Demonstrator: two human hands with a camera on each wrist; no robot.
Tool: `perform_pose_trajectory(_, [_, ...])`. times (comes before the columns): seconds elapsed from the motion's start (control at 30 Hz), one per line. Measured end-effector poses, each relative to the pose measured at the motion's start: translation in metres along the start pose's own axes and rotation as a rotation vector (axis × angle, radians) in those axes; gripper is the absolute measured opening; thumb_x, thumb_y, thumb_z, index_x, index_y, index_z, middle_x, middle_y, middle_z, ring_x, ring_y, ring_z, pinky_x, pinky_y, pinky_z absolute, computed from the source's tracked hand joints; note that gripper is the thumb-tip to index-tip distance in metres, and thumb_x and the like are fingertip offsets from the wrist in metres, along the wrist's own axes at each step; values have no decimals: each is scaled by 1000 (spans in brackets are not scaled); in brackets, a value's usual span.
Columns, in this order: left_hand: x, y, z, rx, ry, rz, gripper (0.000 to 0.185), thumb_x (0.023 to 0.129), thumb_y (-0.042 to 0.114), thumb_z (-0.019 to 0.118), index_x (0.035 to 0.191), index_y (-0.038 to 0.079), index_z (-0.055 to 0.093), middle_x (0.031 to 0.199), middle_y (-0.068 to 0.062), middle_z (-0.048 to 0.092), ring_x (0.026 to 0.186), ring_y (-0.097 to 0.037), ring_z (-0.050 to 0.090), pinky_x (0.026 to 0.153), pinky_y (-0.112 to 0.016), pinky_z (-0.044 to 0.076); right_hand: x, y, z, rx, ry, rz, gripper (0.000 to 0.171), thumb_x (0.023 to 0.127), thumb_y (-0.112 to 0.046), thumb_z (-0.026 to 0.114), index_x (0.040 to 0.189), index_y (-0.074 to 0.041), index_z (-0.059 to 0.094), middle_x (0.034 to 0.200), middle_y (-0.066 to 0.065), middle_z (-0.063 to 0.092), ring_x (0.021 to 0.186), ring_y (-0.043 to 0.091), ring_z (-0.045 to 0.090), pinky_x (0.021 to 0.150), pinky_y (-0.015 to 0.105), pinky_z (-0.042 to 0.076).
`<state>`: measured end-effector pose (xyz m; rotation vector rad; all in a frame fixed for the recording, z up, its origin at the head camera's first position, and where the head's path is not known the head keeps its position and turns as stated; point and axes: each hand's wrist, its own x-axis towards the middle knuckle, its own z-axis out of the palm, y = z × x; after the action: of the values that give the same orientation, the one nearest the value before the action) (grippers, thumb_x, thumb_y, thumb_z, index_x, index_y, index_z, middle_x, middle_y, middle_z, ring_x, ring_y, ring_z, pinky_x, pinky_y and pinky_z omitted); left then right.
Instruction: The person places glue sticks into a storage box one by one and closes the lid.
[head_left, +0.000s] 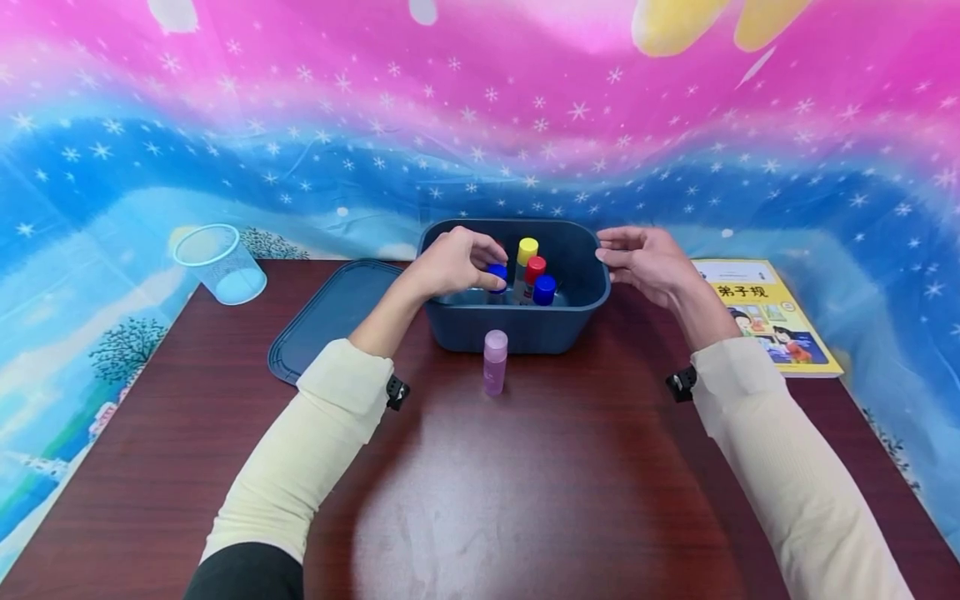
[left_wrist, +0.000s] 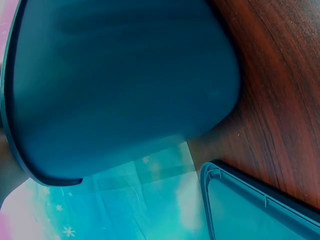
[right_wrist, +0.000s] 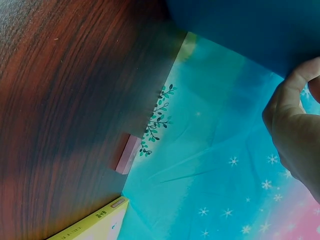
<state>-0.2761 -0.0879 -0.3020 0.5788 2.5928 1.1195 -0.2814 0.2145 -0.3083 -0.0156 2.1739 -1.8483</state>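
A dark blue plastic storage bin (head_left: 517, 327) stands at the back middle of the table. My left hand (head_left: 457, 262) reaches over its front left rim and pinches a blue-capped tube (head_left: 497, 273) inside. Beside that tube, a yellow-capped tube (head_left: 527, 248), a red-capped tube (head_left: 535, 267) and another blue-capped tube (head_left: 544, 288) stand upright in the bin. My right hand (head_left: 647, 262) holds the bin's right end rim between thumb and fingers. Just in front of the bin a pink bottle (head_left: 494, 365) stands upright. The left wrist view shows the bin's outer wall (left_wrist: 125, 90), hiding the left fingers.
The bin's flat lid (head_left: 330, 312) lies to its left. Farther left is a light blue mesh cup (head_left: 232, 271). A yellow book (head_left: 780, 325) lies at the right. In the right wrist view a small pink block (right_wrist: 128, 155) sits by the table's back edge, against the patterned cloth (right_wrist: 215, 150).
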Motion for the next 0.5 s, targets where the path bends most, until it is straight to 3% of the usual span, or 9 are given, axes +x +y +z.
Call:
perform_pose_trajectory(0.17, [-4, 0, -2, -29, -2, 33, 43, 91, 19, 79, 129, 4, 67, 126, -8, 69, 118, -22, 64, 99, -38, 53, 0, 1, -1, 8, 9, 7, 50, 102, -9, 59, 148, 5, 43, 131, 14, 50, 85, 11, 62, 71, 23, 55])
perform_pose_trajectory(0.33, [-14, 0, -7, -100, 72, 121, 41, 92, 21, 78, 127, 2, 68, 123, -13, 69, 113, -21, 65, 97, -38, 53, -1, 1, 0, 7, 8, 4, 51, 102, -10, 60, 148, 5, 43, 130, 13, 51, 87, 11, 63, 72, 22, 55])
perform_pose_trajectory(0.5, [-26, 3, -10, -122, 124, 192, 39, 92, 24, 78, 124, 4, 69, 120, -10, 70, 110, -20, 66, 97, -38, 53, -2, -1, 1, 6, 9, 6, 52, 102, -9, 60, 148, 5, 42, 132, 13, 51, 87, 11, 63, 72, 22, 55])
